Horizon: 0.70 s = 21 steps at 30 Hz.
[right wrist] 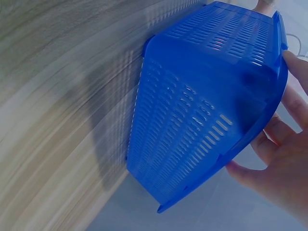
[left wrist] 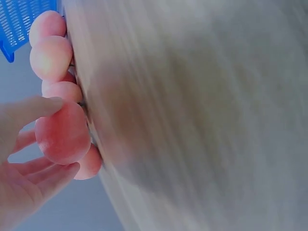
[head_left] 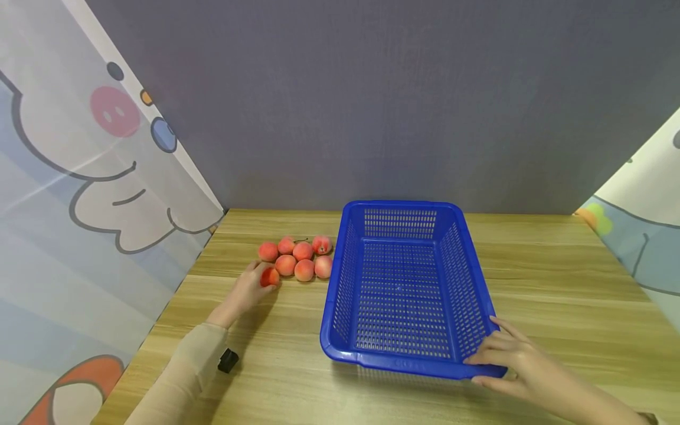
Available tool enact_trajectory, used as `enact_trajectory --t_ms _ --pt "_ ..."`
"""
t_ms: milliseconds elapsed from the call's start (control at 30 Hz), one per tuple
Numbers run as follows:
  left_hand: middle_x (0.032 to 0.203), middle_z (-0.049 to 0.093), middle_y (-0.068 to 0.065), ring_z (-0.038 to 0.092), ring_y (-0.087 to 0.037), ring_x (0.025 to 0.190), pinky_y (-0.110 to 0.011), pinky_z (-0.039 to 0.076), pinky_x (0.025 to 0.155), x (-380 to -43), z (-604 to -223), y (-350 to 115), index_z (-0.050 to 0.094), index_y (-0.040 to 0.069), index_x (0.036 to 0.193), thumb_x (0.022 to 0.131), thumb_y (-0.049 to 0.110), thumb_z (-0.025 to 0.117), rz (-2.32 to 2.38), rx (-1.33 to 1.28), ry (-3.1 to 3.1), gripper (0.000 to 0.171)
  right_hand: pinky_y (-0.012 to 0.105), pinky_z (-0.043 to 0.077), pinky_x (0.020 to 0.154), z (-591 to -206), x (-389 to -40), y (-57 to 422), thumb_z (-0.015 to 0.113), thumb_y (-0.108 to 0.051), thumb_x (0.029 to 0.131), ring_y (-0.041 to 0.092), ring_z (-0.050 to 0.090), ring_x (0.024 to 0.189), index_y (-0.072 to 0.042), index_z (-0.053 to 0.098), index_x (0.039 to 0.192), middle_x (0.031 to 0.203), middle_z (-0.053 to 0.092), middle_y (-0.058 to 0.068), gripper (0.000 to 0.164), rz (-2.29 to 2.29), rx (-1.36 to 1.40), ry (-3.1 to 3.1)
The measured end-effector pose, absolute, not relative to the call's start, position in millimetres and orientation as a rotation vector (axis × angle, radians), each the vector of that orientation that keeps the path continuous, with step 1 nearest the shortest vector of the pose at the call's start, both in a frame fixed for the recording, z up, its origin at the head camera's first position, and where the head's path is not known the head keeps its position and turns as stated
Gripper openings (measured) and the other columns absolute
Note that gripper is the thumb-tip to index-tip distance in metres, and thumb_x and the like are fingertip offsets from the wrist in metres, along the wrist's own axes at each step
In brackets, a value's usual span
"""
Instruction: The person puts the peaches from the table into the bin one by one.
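Observation:
My left hand (head_left: 248,290) holds a red-orange peach (head_left: 270,277) at the near left end of a cluster. The left wrist view shows the thumb on one side of that peach (left wrist: 63,134) and fingertips on the other. Several more peaches (head_left: 304,270) lie close together on the table just beyond, beside the basket. The blue plastic basket (head_left: 406,367) has slotted walls, and nothing lies inside it. At its near right corner my right hand (head_left: 510,360) grips the rim. In the right wrist view, the fingers reach over the rim (right wrist: 250,132) with the thumb at its outer side.
A wood-grain table (head_left: 552,283) carries everything. Behind it rises a dark grey panel (head_left: 393,106). A cartoon-printed curtain (head_left: 101,200) hangs along the left, and another printed sheet (head_left: 648,236) stands at the right. A small black object (head_left: 228,360) sits beside the left sleeve.

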State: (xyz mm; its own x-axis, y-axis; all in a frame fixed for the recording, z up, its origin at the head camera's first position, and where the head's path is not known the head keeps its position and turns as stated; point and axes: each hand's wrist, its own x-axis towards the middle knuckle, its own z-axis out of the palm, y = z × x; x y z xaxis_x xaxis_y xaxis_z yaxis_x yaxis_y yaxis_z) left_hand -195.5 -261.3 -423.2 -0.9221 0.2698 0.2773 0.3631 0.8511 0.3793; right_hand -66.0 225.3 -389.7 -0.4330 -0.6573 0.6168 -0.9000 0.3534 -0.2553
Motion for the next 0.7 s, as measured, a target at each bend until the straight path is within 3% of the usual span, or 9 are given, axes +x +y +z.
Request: enact_trajectory --t_ms 333,567,700 --pt "0.111 0.05 -0.027 0.052 -0.037 0.092 -0.048 0.043 0.076 -195.9 -407.0 -259.0 0.056 -0.001 0.105 0.069 0.011 0.074 -0.607 -0.562 -2.856 0.042 0.024 0.009 0.106 -389.1 -66.3 225.5 0.065 -0.03 0.078 0.007 0.056 0.078 -0.015 0.067 0.085 0.081 0.062 -0.012 0.017 0.778 1.355 -2.225" --pt "0.107 0.053 -0.025 0.054 -0.036 0.089 -0.047 0.045 0.075 -198.1 -398.6 -256.8 0.057 -0.002 0.099 0.065 0.006 0.076 -0.639 -0.653 -2.796 0.041 0.023 0.009 0.106 -389.0 -65.8 225.8 0.066 -0.03 0.077 0.006 0.056 0.078 -0.016 0.067 0.085 0.081 0.061 -0.012 0.017 0.769 1.344 -2.242" --pt "0.12 0.047 -0.025 0.048 -0.04 0.104 -0.05 0.04 0.085 -205.9 -392.4 -252.1 0.048 0.001 0.12 0.087 0.005 0.052 -1.357 -0.919 -2.723 0.033 0.023 0.009 0.106 -389.2 -65.6 226.0 0.066 -0.031 0.077 0.008 0.056 0.078 -0.016 0.067 0.086 0.082 0.061 -0.013 0.017 0.759 1.339 -2.252"
